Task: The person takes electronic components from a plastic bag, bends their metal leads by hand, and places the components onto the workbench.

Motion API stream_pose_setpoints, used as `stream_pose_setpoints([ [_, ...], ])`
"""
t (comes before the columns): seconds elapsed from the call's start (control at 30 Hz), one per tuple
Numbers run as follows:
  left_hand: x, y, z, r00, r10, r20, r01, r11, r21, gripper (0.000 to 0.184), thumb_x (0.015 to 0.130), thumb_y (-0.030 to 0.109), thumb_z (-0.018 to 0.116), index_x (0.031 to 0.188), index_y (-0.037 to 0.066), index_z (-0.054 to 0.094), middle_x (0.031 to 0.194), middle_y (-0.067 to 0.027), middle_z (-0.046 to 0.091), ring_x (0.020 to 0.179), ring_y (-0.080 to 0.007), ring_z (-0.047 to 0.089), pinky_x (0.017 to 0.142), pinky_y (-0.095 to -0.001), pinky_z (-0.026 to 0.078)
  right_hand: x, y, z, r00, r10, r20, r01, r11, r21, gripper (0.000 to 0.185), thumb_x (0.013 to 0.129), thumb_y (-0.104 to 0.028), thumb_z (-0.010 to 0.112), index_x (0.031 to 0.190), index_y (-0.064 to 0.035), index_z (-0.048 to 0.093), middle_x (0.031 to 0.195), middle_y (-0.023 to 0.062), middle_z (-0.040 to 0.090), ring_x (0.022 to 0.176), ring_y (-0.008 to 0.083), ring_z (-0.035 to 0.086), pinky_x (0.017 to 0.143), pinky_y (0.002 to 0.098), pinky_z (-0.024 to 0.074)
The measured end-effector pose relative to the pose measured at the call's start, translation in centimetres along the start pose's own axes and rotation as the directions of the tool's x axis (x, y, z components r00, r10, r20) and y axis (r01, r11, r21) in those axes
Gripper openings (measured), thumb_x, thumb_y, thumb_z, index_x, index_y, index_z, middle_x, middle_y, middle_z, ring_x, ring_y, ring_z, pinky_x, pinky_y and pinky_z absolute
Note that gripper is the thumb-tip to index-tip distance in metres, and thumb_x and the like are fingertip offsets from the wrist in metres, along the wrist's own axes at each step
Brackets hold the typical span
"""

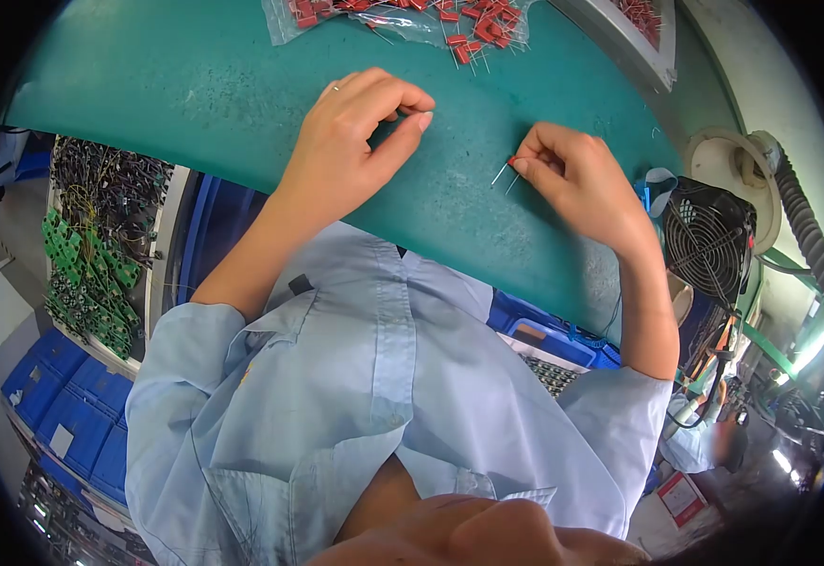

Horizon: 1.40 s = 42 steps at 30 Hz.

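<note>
In my right hand (pixel 577 179), thumb and index finger pinch a small red capacitor (pixel 513 162). Its two thin metal leads point down and left over the green mat (pixel 478 236); the fingertips partly cover its body. To the left, my left hand (pixel 360 132) is held over the mat, thumb and index fingertips drawn together. Nothing shows between those fingertips, and the other fingers are curled. Beyond both hands lies a clear plastic bag (pixel 285 24) with many loose red capacitors (pixel 487 21) on and in it, leads sticking out.
A light-coloured tray (pixel 665 75) with red parts stands at the far right. A black fan (pixel 709 236) and a ribbed hose (pixel 799 208) are beside the table's right end. On the left are green circuit boards (pixel 91 274) and blue bins (pixel 82 415). Another person (pixel 705 443) is at lower right.
</note>
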<state>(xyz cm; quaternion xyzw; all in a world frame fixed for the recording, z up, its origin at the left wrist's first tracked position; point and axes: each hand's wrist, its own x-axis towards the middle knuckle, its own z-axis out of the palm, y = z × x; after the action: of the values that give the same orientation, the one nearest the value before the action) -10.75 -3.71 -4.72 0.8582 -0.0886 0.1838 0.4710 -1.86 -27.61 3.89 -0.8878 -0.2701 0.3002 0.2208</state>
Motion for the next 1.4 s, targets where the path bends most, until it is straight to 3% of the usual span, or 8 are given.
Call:
stream_pose_setpoints([
  [0.27, 0.1, 0.0, 0.1, 1.0, -0.022, 0.006, 0.022, 1.0, 0.01, 0.008, 0.09, 0.004, 0.071, 0.098, 0.003, 0.071, 0.092, -0.005, 0.068, 0.08, -0.0176, 0.066, 0.077, -0.0305, 0.051, -1.1, 0.9, 2.9, 0.952, -0.178, -0.248, 0.169, 0.984, -0.057, 0.012, 0.09, -0.004, 0.064, 0.086, 0.0019, 0.055, 0.085, 0.0207, 0.064, 0.081, 0.04, 0.061, 0.069, 0.0478, 0.0479],
  [0.67, -0.2, 0.0, 0.2, 1.0, -0.002, 0.002, 0.002, 0.999, 0.04, 0.004, 0.091, 0.005, 0.07, 0.095, 0.003, 0.07, 0.092, -0.0047, 0.068, 0.083, -0.018, 0.066, 0.078, -0.0316, 0.051, -2.2, 0.5, 5.6, 0.85, -0.386, -0.359, 0.164, 0.841, -0.516, 0.01, 0.088, 0.0, 0.067, 0.09, 0.0013, 0.057, 0.083, 0.0178, 0.06, 0.078, 0.0356, 0.061, 0.069, 0.043, 0.0498],
  [0.77, -0.1, 0.2, 0.0, 1.0, 0.019, -0.004, -0.019, 0.999, 0.032, 0.004, 0.091, 0.006, 0.069, 0.094, 0.004, 0.07, 0.092, -0.0048, 0.068, 0.081, -0.0197, 0.065, 0.082, -0.0342, 0.05, -1.7, 1.5, 3.7, 0.871, -0.305, -0.386, 0.238, 0.948, -0.212, 0.007, 0.09, -0.003, 0.068, 0.093, 0.0016, 0.063, 0.086, 0.016, 0.065, 0.077, 0.0271, 0.065, 0.071, 0.0364, 0.052],
  [0.8, 0.0, 0.1, 0.0, 1.0, 0.03, 0.004, -0.03, 0.999, 0.039, 0.005, 0.09, 0.006, 0.07, 0.095, 0.004, 0.07, 0.093, -0.0052, 0.067, 0.083, -0.0208, 0.065, 0.082, -0.0351, 0.049, -1.3, 1.9, 2.2, 0.898, -0.178, -0.402, 0.161, 0.984, -0.077, 0.009, 0.092, -0.007, 0.068, 0.096, 0.0009, 0.067, 0.085, 0.0102, 0.068, 0.076, 0.0152, 0.065, 0.073, 0.0293, 0.0515],
  [0.97, 2.1, -0.1, -0.1, 0.977, 0.203, 0.063, -0.212, 0.953, 0.216, 0.018, 0.088, 0.007, 0.07, 0.105, 0.005, 0.07, 0.102, -0.0077, 0.067, 0.095, -0.0269, 0.064, 0.085, -0.039, 0.049, 5.9, 11.0, -8.6, 0.568, -0.041, -0.822, 0.074, 0.997, 0.001, 0.02, 0.09, -0.017, 0.072, 0.104, -0.0023, 0.071, 0.088, 0.0058, 0.073, 0.078, 0.0123, 0.066, 0.074, 0.0286, 0.0535],
  [1.07, 4.8, -0.9, 0.3, 0.953, 0.289, 0.087, -0.301, 0.895, 0.328, 0.03, 0.085, 0.003, 0.067, 0.115, 0.005, 0.07, 0.112, -0.0083, 0.067, 0.104, -0.0297, 0.062, 0.089, -0.0409, 0.048, 7.3, 11.2, -8.2, 0.432, -0.197, -0.88, 0.161, 0.977, -0.139, 0.026, 0.089, -0.018, 0.072, 0.11, -0.0022, 0.069, 0.093, 0.0075, 0.074, 0.081, 0.0147, 0.068, 0.078, 0.0306, 0.0547],
  [1.17, 5.8, -1.8, 1.7, 0.919, 0.381, 0.101, -0.382, 0.802, 0.46, 0.039, 0.083, -0.002, 0.063, 0.121, 0.006, 0.069, 0.117, -0.0085, 0.066, 0.108, -0.0304, 0.061, 0.092, -0.0422, 0.047, 6.1, 7.3, -4.9, 0.58, -0.23, -0.782, 0.209, 0.969, -0.13, 0.028, 0.09, -0.019, 0.071, 0.113, -0.0034, 0.068, 0.101, 0.0088, 0.073, 0.087, 0.0173, 0.069, 0.077, 0.0316, 0.0544],
  [1.4, 1.1, 3.0, 1.3, 0.946, 0.216, 0.241, -0.278, 0.924, 0.262, 0.04, 0.082, -0.006, 0.063, 0.12, 0.005, 0.069, 0.112, -0.0095, 0.064, 0.103, -0.0304, 0.06, 0.09, -0.042, 0.047, 0.6, 2.4, 1.4, 0.731, -0.308, -0.608, 0.331, 0.94, -0.08, 0.015, 0.088, -0.01, 0.07, 0.098, 0.0006, 0.067, 0.093, 0.0139, 0.068, 0.087, 0.028, 0.067, 0.072, 0.0381, 0.052],
])
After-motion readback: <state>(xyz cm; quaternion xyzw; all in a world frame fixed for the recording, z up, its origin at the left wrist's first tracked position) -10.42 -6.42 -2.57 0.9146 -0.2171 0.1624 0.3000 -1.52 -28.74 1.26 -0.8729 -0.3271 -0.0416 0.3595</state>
